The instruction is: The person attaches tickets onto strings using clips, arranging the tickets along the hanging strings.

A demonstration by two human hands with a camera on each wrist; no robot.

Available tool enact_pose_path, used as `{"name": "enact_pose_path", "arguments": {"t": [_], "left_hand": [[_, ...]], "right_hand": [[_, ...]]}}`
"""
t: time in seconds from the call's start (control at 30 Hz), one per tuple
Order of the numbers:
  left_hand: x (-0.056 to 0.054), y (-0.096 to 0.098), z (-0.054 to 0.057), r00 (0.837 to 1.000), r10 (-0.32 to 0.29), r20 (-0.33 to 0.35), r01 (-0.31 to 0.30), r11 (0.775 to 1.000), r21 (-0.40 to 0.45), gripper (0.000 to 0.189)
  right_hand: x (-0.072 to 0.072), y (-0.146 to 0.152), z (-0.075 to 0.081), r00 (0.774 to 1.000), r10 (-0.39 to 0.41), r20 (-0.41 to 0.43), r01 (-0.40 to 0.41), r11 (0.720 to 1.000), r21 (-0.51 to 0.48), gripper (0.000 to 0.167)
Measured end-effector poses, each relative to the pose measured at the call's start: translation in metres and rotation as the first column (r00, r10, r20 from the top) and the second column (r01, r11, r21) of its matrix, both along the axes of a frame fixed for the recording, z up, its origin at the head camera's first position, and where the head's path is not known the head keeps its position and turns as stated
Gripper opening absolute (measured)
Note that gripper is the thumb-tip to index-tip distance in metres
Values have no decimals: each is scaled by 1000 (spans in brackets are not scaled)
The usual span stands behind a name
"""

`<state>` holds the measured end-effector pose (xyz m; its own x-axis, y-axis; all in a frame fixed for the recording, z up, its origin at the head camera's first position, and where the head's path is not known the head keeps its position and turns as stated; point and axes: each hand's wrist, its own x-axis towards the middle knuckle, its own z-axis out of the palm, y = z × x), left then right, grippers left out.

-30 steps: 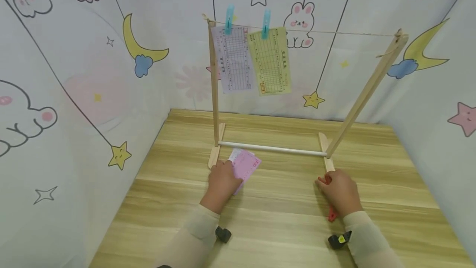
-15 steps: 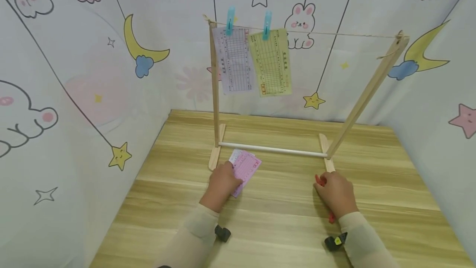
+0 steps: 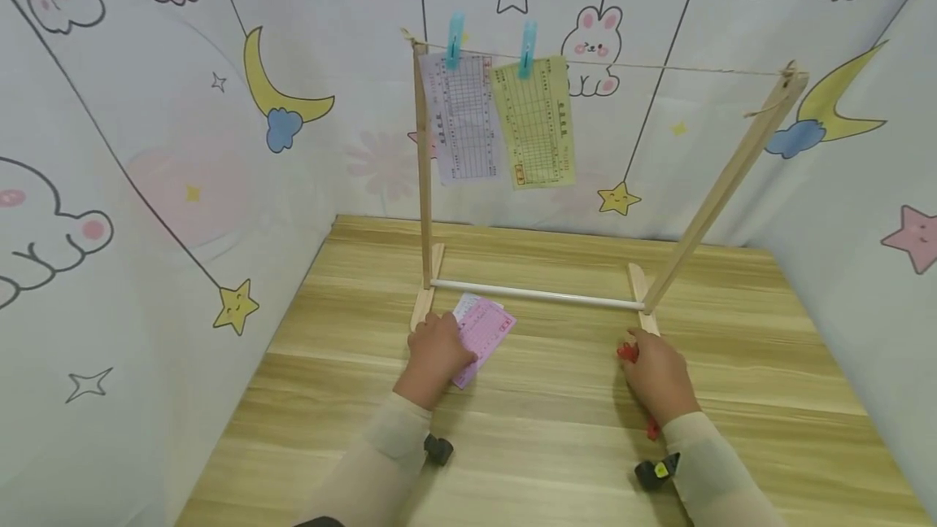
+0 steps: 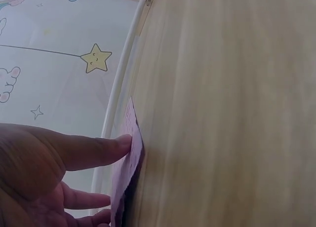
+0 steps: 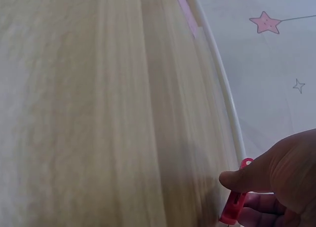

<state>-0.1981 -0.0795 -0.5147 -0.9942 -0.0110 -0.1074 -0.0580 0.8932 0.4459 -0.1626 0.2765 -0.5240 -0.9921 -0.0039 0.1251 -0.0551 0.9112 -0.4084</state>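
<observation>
My left hand (image 3: 437, 352) pinches a pink printed slip (image 3: 486, 328) near the left foot of a wooden rack. In the left wrist view the thumb lies on the slip's face, and the paper (image 4: 127, 158) stands tilted at the tabletop. A white slip (image 3: 466, 304) peeks out behind its upper edge. Between thumb and fingers, my right hand (image 3: 661, 374) holds a red clothespin (image 5: 234, 206), close to the rack's right foot. Another red piece (image 3: 652, 429) shows by the right wrist, mostly hidden by the hand.
The rack has two wooden posts (image 3: 423, 177), a white rod (image 3: 538, 293) low between them and a cord (image 3: 659, 66) on top. Blue clothespins (image 3: 527, 50) hold a pale purple slip (image 3: 468, 124) and a yellow slip (image 3: 538, 124). Patterned cloth walls (image 3: 183, 104) enclose the table.
My right hand has shifted slightly left and away from me with the red clothespin. The left hand stays almost in place, with the pink slip tipped a little differently.
</observation>
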Motion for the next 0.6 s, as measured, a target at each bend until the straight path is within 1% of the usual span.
{"name": "enact_pose_path", "arguments": {"t": [0.07,0.13,0.2,0.23,0.27,0.4,0.5,0.6], "left_hand": [[-1,0,1,1000,3,16,-3,1000,3,66],[-1,-1,3,1000,1,28,-1,1000,9,64],[-2,-1,4,999,-4,34,4,1000,21,60],[-2,-2,4,999,-7,35,6,1000,28,58],[-2,-2,4,999,-12,34,11,999,34,56],[-2,-4,5,999,-27,23,26,999,43,44],[-2,-5,6,999,-44,18,44,999,31,37],[-2,-5,5,998,-57,21,56,998,24,34]], "right_hand": [[-1,0,1,1000,9,12,-9,1000,-8,41],[-2,0,3,1000,19,18,-19,1000,-15,33],[-2,0,3,999,27,26,-26,999,-25,29],[-3,0,4,999,28,35,-26,999,-31,29],[-3,0,4,999,25,43,-23,999,-42,33],[-4,-1,5,995,-4,97,15,993,-115,43],[-4,-3,5,992,-15,124,36,985,-171,45],[-3,-3,5,991,-14,130,42,976,-215,45]]}}
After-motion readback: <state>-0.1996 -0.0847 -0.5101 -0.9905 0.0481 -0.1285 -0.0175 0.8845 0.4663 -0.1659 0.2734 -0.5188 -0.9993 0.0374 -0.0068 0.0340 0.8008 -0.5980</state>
